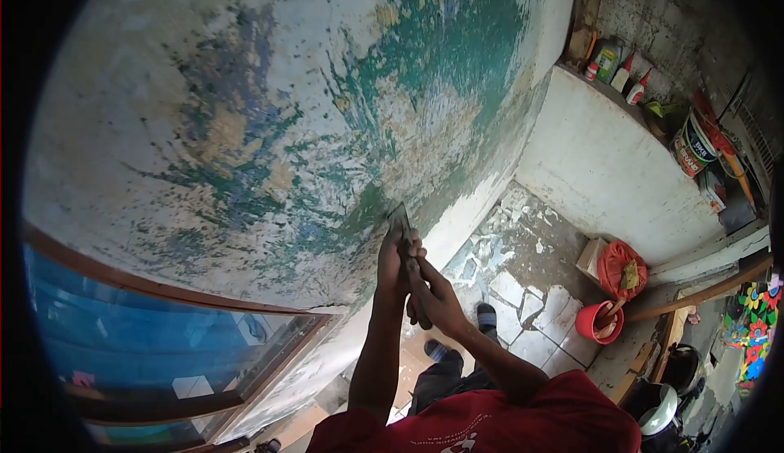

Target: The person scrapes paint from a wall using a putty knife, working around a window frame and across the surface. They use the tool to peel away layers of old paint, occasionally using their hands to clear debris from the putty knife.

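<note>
A scraper [398, 211] with a flat, pointed-looking blade meets the wall [359, 126], which shows patches of green, bluish and white flaking paint. Both hands are closed around its handle, which they mostly hide. Higher up, my left hand [393, 264] grips close to the blade, fingers stretched along it. Lower and to the right, my right hand [434, 294] wraps the handle end. The blade edge appears to touch the wall near a green patch.
Paint chips and broken white tiles [508, 288] lie on the floor around my sandals [487, 316]. At right stand a red bucket [599, 323] and a red bag [622, 269]. A ledge [608, 90] holds bottles and a paint tub [696, 147]. A framed window [155, 330] is at lower left.
</note>
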Tool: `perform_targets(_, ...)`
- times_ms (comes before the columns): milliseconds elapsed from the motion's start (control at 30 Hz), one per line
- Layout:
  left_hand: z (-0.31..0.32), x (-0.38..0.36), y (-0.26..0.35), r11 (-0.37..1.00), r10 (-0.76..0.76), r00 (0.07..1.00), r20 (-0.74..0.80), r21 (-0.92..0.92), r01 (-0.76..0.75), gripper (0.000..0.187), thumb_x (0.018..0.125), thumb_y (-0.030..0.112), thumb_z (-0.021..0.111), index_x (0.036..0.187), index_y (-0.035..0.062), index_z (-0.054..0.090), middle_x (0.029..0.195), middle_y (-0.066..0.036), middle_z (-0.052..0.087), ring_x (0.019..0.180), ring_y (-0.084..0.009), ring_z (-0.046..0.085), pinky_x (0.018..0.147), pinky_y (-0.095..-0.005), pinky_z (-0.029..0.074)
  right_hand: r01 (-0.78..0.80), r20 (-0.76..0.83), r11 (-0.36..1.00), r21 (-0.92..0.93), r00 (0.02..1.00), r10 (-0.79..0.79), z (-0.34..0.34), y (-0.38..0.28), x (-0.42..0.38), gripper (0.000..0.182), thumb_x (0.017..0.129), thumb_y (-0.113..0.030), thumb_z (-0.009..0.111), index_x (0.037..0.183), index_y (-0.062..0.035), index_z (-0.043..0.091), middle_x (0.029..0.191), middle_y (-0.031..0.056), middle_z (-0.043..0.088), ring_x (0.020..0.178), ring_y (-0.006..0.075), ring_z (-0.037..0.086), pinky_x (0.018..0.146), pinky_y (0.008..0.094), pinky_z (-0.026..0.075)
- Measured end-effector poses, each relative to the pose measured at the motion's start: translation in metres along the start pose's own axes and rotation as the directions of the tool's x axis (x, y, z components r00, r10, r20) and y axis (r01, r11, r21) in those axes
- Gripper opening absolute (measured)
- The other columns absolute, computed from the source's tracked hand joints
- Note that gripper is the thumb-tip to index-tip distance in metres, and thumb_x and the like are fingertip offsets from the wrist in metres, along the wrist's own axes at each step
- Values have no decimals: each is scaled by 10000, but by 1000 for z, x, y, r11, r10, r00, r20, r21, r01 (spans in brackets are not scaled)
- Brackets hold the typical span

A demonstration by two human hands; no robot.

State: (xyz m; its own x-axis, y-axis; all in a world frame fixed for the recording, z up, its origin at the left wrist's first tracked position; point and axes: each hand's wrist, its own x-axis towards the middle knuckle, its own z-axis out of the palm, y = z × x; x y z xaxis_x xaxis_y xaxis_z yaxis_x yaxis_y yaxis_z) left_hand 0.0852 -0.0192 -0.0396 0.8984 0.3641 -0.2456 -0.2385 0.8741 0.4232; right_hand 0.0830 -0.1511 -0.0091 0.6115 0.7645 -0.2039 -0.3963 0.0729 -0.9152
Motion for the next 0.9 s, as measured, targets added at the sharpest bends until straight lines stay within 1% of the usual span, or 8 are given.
perform_targets(100, 31, -31, -13, 900, 291, 948, -128, 374, -226, 276, 955, 267, 462, 1089, 26, 447, 846, -114, 597, 570, -141, 539, 538, -277, 490, -78, 40, 992, 101, 996, 75, -16, 10, -13, 353, 983, -252, 396, 1269, -44, 392, 657, 3, 503, 543, 74, 523, 439, 239, 417)
perform_targets(233, 17, -44, -34, 757, 325, 935, -145, 632, -165, 365, 971, 315, 401, 1091, -16, 499, 917, -136, 639, 627, -143, 605, 528, -267, 508, -165, 51, 985, -54, 985, 168, -37, 23, -17, 296, 981, -308, 393, 1056, -33, 471, 567, -5, 460, 407, 63, 433, 357, 220, 348)
perform_targets(367, 26, -40, -56, 804, 368, 918, -148, 546, -235, 480, 983, 372, 327, 1126, -54, 494, 1064, -165, 622, 771, -172, 637, 611, -266, 534, -159, 25, 982, -100, 986, 162, -58, 34, -2, 370, 977, -357, 386, 884, -22, 511, 483, -15, 421, 320, 69, 373, 312, 230, 300)
perform_targets(467, 37, -21, -61, 757, 513, 837, -192, 561, -335, 520, 970, 424, 343, 1129, -49, 489, 1004, -182, 635, 689, -173, 624, 592, -277, 526, -102, 4, 957, -271, 994, 107, -65, 44, 25, 384, 962, -373, 410, 868, -22, 535, 499, 15, 478, 364, 89, 456, 344, 243, 351)
perform_targets(600, 22, 16, -57, 685, 601, 774, -198, 626, -373, 564, 971, 447, 331, 863, -38, 599, 623, -100, 600, 487, -136, 529, 442, -240, 408, 57, -1, 867, -495, 998, -66, -70, 49, 65, 364, 927, -349, 449, 962, 2, 539, 645, 203, 605, 640, 337, 645, 547, 408, 468)
perform_targets(700, 15, 43, -51, 677, 639, 734, -229, 621, -396, 598, 975, 445, 325, 734, -17, 619, 526, -41, 520, 447, -103, 467, 424, -225, 353, 43, 32, 860, -508, 999, -31, -75, 45, 93, 380, 928, -364, 445, 981, 0, 537, 623, 195, 600, 610, 333, 640, 520, 407, 462)
perform_targets(800, 58, 49, -32, 528, 719, 679, -148, 751, -395, 617, 976, 447, 323, 703, -16, 626, 509, -15, 502, 440, -81, 439, 417, -217, 319, 289, 79, 822, -490, 954, -288, -74, 46, 125, 391, 931, -380, 435, 989, -7, 535, 591, 167, 593, 548, 280, 632, 477, 381, 453)
perform_targets(900, 49, 55, -40, 513, 686, 712, -153, 795, -323, 618, 976, 442, 334, 689, -17, 633, 498, -3, 498, 436, -68, 430, 418, -214, 311, 112, 96, 918, -379, 992, -81, -84, 50, 123, 395, 936, -388, 421, 1003, -15, 533, 563, 138, 583, 503, 218, 617, 436, 346, 439)
